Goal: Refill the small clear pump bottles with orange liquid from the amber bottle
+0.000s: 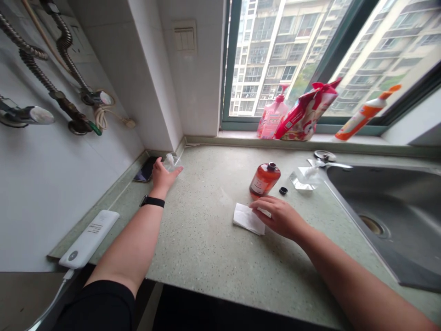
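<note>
My left hand [164,175] is at the back left of the counter, thumb spread wide from the fingers. It is at a crumpled clear plastic wrapper [178,161] with a white wad [170,159]; a firm grip does not show. My right hand [279,216] has its fingers stretched over the edge of a folded white tissue [247,219] lying flat. Just behind it stands an amber-red bottle [264,180] with a pale label and an uncapped black neck. To the bottle's right lies a small black cap [283,190].
A phone [144,169] lies beside my left hand, and a white power bank [90,238] is at the left edge. Another clear wrapper [303,180] lies by the steel sink [396,207]. A pump bottle [273,117], red pouch [306,112] and orange-white tube [361,117] line the sill.
</note>
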A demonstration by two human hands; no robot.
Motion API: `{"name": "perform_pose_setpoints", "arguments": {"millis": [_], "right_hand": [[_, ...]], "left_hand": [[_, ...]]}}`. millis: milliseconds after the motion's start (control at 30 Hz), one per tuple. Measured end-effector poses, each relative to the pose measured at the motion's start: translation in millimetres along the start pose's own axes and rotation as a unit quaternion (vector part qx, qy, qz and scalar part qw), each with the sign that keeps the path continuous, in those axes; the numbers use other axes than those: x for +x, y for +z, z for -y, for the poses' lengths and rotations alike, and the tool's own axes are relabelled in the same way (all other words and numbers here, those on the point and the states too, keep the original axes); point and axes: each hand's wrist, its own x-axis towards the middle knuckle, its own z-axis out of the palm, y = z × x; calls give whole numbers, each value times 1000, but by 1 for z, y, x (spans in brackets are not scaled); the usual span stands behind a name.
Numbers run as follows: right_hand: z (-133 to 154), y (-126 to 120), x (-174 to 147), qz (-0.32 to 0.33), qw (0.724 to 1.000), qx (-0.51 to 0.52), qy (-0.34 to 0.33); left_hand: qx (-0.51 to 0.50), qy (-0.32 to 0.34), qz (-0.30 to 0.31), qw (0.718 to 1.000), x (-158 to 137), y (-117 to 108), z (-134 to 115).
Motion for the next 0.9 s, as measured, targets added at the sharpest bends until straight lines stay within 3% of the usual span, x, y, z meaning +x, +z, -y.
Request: {"name": "perform_pose_setpoints", "arguments": {"millis": [233, 300, 400, 600, 700, 900], "right_hand": [[-2, 0, 2, -15, 1000, 23, 6], [-1, 1, 2, -22, 999, 38, 13], [-1, 2, 3, -49, 996, 61, 32], [3, -1, 7, -114, 984, 97, 94], [13, -6, 11, -132, 974, 133, 127], [42, -10, 26, -151, 953, 182, 189]], "left_hand": [[-24, 34, -3, 999, 2, -6, -7], [-37, 60, 7, 997, -5, -9, -19], [-61, 154, 48, 985, -26, -15, -49], [-61, 363, 144, 918, -78, -25, -109], [-57, 417, 166, 892, -95, -25, -125], [-21, 500, 151, 852, -110, -26, -139]]}}
